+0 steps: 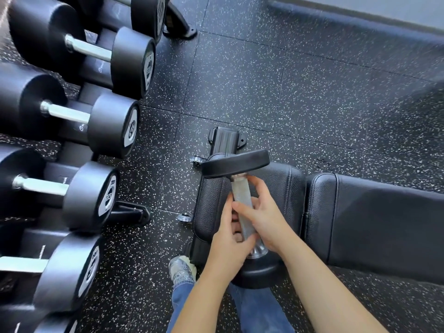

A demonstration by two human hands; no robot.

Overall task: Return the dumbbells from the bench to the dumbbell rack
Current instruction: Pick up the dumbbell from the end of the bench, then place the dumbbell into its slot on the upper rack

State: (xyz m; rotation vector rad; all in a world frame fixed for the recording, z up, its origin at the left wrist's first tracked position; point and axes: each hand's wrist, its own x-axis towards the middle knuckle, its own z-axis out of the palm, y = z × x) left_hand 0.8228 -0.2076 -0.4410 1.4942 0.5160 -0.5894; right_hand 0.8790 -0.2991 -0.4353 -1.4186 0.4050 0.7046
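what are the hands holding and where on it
Both hands hold one dumbbell over the bench, by its knurled metal handle: left hand on the lower part, right hand on the middle. Neither hand touches its black heads.

Racked dumbbell end caps [131,128] bear blurred, unreadable numbers.

I see black rubber floor tiles [240,80] flecked white, seams running between them, filling most of the view. At 1 o'clock a dark rounded baseboard [348,18] runs diagonally along the floor's edge, with a pale wall [408,8] beyond it. At 6 o'clock I note a grey-white sneaker [181,270] planted on the floor, and blue jeans [259,308] covering the legs below it. Edges of the view are blurred.
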